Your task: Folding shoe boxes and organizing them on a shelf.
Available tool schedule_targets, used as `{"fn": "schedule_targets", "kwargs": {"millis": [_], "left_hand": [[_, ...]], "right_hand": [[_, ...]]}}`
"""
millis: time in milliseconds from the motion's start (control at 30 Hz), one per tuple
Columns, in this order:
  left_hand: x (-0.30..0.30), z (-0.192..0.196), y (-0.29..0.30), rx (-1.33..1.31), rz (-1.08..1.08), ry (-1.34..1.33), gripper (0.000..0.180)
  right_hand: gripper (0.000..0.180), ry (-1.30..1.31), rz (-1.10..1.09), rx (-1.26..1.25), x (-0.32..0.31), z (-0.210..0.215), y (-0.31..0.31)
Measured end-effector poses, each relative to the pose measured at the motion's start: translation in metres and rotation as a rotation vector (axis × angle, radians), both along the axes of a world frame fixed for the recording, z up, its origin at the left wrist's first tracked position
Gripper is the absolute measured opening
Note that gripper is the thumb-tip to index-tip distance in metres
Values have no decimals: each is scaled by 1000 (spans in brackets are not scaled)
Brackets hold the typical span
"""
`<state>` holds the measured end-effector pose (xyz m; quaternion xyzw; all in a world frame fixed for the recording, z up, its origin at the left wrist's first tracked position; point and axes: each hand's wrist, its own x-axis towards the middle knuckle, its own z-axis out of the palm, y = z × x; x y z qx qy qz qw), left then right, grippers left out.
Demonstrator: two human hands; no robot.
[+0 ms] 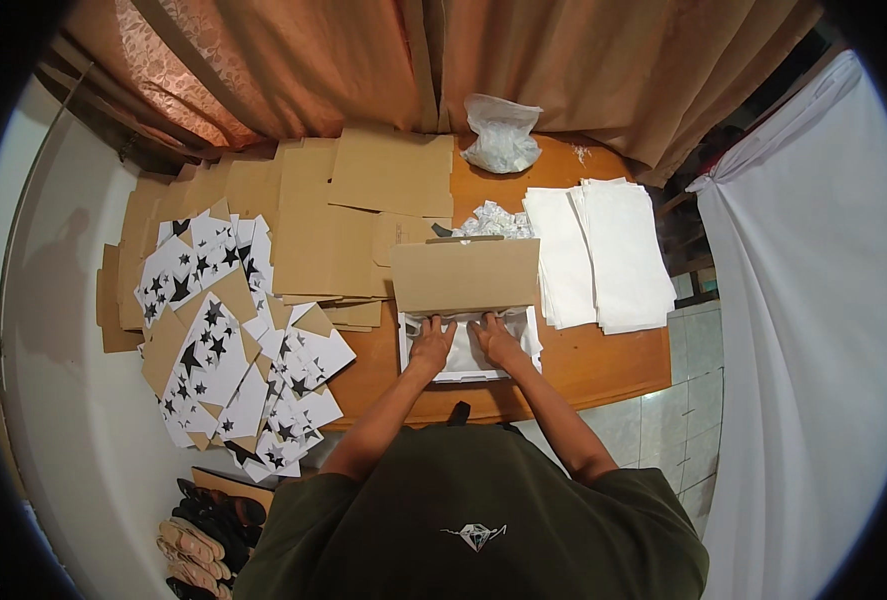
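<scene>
An open cardboard box [466, 275] stands in front of me, brown inside its raised lid and white on its outer walls. White tissue paper [468, 350] lines its inside. My left hand [431, 342] reaches into the box and touches the paper at the left, fingers stretched forward and somewhat apart. Beside it, toward the right wall, my right hand [496, 340] rests on the paper, its fingers also extended. Neither hand visibly holds anything, though the fingertips are partly lost against the paper.
Flattened brown cardboard [328, 235] covers the table's far left. Nearer lie white sheets with black stars [213, 345]. White paper stacks [618, 255] sit right, small clear packets [490, 220] behind the lid, a plastic bag [501, 135] at the back. Shoes [203, 545] lie lower left.
</scene>
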<state>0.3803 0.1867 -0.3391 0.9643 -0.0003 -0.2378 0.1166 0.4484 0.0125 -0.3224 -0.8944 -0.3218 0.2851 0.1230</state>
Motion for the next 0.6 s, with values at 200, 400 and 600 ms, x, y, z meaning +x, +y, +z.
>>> {"fn": "schedule_targets", "kwargs": {"millis": [200, 400, 600], "left_hand": [[7, 7, 5, -43, -19, -87, 64], [9, 15, 7, -147, 32, -5, 51], [3, 12, 7, -111, -25, -65, 38]], "right_hand": [[50, 123, 52, 32, 5, -8, -5], [28, -21, -1, -233, 0, 8, 0], [31, 155, -32, -102, 9, -27, -7]]}}
